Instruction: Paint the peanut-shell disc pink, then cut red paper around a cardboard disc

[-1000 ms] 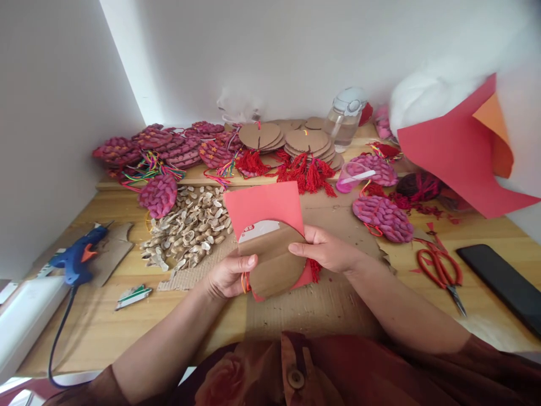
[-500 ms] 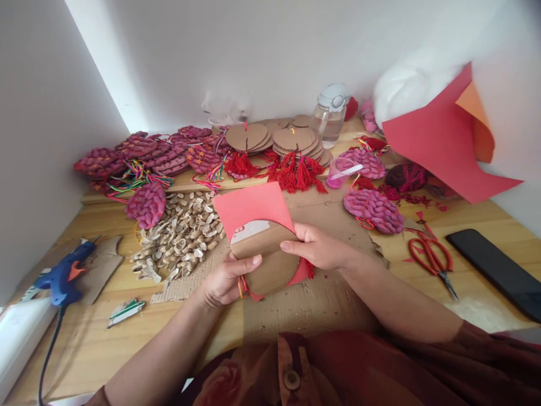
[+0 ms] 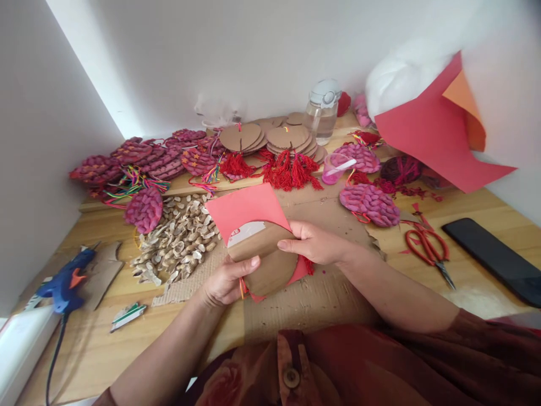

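A round cardboard disc (image 3: pixel 270 260) with a pale printed patch is held up in front of me, a sheet of red paper (image 3: pixel 249 206) lying against its far side. My left hand (image 3: pixel 230 277) grips the disc's lower left edge, thumb on the near face. On the right edge my right hand (image 3: pixel 310 241) is closed the same way, its fingers hidden behind. An orange cord loop (image 3: pixel 242 287) shows beside my left fingers, and a bit of red tassel (image 3: pixel 309 266) hangs out below my right hand.
Peanut shells (image 3: pixel 181 242) lie left of the disc; a blue glue gun (image 3: pixel 67 282) is farther left. Red-handled scissors (image 3: pixel 426 248) and a phone (image 3: pixel 494 259) lie right. Stacked cardboard discs (image 3: pixel 287 137), braided yarn ovals (image 3: pixel 369 205) and a bottle (image 3: pixel 322 113) stand behind.
The view has shifted slightly. Both hands keep the same grip on the disc and red paper, with hardly any movement between them.
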`<state>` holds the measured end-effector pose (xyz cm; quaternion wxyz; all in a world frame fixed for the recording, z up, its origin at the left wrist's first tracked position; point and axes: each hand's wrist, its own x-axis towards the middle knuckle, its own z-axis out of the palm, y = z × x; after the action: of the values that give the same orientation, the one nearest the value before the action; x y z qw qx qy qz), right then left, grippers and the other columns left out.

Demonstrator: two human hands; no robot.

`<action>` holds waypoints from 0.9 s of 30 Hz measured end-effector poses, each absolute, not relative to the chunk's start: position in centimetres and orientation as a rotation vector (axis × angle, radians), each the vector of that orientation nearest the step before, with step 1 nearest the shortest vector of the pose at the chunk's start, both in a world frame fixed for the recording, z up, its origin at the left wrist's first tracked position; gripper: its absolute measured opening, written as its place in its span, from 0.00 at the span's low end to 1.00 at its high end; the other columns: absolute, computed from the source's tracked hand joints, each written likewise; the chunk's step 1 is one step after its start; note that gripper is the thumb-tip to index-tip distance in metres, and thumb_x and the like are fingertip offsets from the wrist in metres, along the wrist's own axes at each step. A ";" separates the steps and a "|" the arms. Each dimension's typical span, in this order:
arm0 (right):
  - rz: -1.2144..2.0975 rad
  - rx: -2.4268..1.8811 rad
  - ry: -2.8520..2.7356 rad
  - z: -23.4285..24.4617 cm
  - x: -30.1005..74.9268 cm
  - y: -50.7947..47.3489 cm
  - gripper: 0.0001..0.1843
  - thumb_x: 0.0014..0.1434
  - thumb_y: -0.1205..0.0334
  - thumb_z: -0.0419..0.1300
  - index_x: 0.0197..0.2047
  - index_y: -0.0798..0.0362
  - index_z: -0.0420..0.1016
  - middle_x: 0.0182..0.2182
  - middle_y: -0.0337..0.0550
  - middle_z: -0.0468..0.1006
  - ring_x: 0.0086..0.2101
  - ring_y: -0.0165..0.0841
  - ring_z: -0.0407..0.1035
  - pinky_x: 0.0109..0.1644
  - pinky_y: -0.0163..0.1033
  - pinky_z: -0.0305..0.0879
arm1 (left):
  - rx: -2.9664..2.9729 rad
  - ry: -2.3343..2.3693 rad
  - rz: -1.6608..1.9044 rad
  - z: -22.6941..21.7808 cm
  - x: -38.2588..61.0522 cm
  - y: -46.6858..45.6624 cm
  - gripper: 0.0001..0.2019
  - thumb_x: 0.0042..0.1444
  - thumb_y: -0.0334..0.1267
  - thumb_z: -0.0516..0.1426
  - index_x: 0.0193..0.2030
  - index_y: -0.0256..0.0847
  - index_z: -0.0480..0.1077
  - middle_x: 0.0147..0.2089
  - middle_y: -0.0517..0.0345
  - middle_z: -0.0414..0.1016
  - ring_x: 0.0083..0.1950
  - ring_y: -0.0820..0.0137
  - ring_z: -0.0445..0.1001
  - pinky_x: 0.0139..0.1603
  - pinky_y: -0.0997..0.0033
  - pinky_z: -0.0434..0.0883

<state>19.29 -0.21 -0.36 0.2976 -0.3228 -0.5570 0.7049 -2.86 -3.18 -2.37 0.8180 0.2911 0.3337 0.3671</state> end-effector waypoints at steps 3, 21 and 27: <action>1.856 -0.894 -1.498 -0.5 19.3 -0.1 0.23 0.60 0.49 0.66 0.55 0.51 0.74 0.51 0.43 0.80 0.52 0.39 0.73 0.61 0.50 0.66 | 0.586 0.818 0.821 -2.0 -2.5 -3.3 0.28 0.49 0.33 0.70 0.59 0.38 0.73 0.54 0.43 0.81 0.54 0.51 0.80 0.57 0.53 0.75; 1.718 -1.102 -1.633 2.2 21.8 0.2 0.33 0.58 0.58 0.67 0.65 0.51 0.67 0.36 0.41 0.82 0.26 0.28 0.72 0.28 0.33 0.67 | 0.418 0.813 0.937 -0.5 -3.1 -2.2 0.31 0.49 0.28 0.69 0.61 0.36 0.71 0.50 0.44 0.83 0.55 0.49 0.80 0.60 0.49 0.75; 1.469 -1.219 -1.579 3.2 23.6 0.8 0.18 0.61 0.54 0.63 0.51 0.54 0.77 0.29 0.37 0.77 0.21 0.23 0.66 0.24 0.32 0.60 | 0.371 0.825 0.949 -0.3 -3.3 -2.0 0.27 0.50 0.27 0.68 0.58 0.34 0.73 0.49 0.44 0.84 0.54 0.50 0.80 0.61 0.48 0.74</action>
<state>23.63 0.82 3.24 0.3262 -0.4652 -0.6026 0.5605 -3.26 -2.00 -0.29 0.7927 0.1727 0.3834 0.4415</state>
